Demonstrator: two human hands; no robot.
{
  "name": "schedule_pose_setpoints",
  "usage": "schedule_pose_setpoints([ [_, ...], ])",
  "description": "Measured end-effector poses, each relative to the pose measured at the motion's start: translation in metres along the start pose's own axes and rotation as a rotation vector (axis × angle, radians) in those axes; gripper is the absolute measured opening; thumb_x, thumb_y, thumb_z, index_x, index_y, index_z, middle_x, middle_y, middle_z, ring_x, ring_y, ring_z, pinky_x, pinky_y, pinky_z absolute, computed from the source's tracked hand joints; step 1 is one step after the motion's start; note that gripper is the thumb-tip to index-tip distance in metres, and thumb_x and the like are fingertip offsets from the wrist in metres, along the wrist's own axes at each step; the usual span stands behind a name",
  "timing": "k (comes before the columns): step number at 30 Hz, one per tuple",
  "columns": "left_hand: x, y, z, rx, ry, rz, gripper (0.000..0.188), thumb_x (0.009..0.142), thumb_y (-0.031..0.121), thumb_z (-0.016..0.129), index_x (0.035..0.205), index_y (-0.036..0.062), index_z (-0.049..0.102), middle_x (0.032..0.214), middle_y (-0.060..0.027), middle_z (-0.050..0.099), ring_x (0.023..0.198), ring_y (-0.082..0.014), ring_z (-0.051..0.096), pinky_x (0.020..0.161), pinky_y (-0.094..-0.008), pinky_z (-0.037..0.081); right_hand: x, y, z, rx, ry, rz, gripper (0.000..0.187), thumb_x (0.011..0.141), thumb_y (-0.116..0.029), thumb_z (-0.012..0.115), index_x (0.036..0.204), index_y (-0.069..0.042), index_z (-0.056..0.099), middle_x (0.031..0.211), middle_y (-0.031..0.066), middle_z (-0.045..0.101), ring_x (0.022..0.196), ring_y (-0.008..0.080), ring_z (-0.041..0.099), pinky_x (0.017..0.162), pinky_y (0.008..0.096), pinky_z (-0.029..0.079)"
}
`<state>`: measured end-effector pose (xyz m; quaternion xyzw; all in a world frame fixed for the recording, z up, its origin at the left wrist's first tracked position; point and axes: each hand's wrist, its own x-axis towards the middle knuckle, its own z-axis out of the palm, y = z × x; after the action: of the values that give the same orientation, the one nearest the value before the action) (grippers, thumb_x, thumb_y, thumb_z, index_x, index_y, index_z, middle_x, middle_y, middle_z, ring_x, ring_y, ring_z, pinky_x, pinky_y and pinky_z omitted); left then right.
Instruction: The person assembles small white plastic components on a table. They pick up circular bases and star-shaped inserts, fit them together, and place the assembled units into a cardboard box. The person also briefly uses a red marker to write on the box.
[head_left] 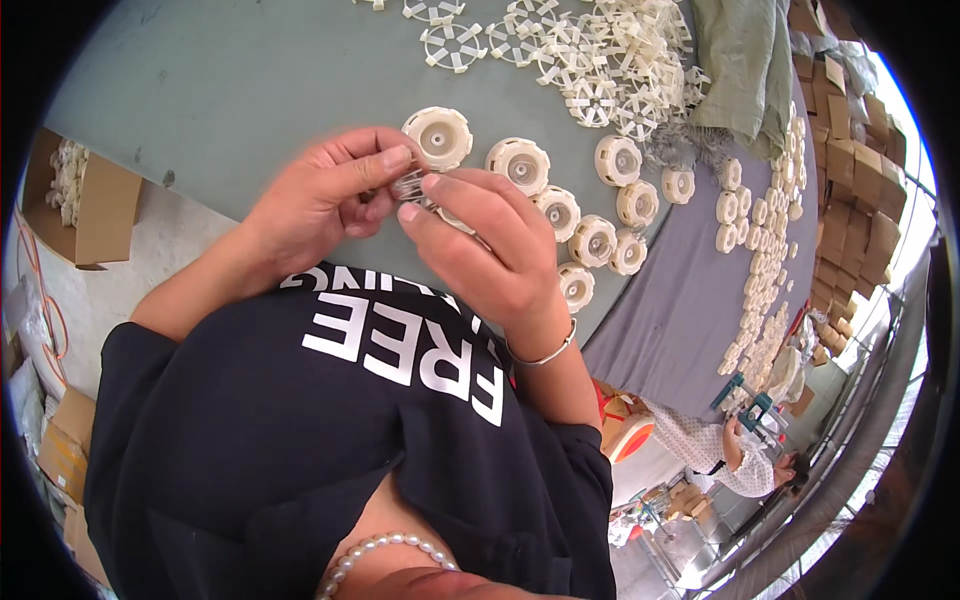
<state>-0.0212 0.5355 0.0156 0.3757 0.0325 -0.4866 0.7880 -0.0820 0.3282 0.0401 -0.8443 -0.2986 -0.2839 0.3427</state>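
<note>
Coil (410, 184) pinched between left hand (345, 182) and right hand (482, 222), the two close together just beside a cream cap (437, 138), and it's a light, even squeeze that should keep it from bending or slipping!

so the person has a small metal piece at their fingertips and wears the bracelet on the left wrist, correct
Wrong side: the head view shows the bracelet on the right wrist. The small metal piece is at their fingertips.

Wiry piece (409, 186) partly hidden by left hand (340, 182) and right hand (487, 228), spoked rings (435, 13) cut off at top
</note>
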Motion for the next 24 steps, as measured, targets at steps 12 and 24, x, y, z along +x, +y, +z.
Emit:
schedule_pose_setpoints([
  [12, -0.006, 0.001, 0.011, 0.617, 0.128, 0.513, 0.033, 0.104, 0.022, 0.069, 0.132, 0.0042, 0.065, 0.098, -0.0002, 0.065, 0.072, -0.0046, 0.052, 0.060, -0.0211, 0.043, -0.007, -0.027, 0.006, 0.947, 0.253, 0.977, 0.026, 0.094, 0.004, 0.074, 0.119, 0.001, 0.067, 0.116, 0.0107, 0.069, 0.097, 0.0139, 0.072, 0.081, 0.0262, 0.059],
  [24, 0.002, 0.015, -0.016, 0.156, 0.141, 0.197, 0.033, 0.107, 0.029, 0.062, 0.126, 0.0019, 0.066, 0.100, -0.0021, 0.066, 0.068, -0.0031, 0.049, 0.050, -0.0170, 0.033, 0.017, 0.026, -0.011, -0.089, -0.244, 0.571, 0.023, 0.082, -0.013, 0.085, 0.099, -0.005, 0.072, 0.104, 0.0098, 0.067, 0.074, 0.0251, 0.066, 0.068, 0.0364, 0.056],
])
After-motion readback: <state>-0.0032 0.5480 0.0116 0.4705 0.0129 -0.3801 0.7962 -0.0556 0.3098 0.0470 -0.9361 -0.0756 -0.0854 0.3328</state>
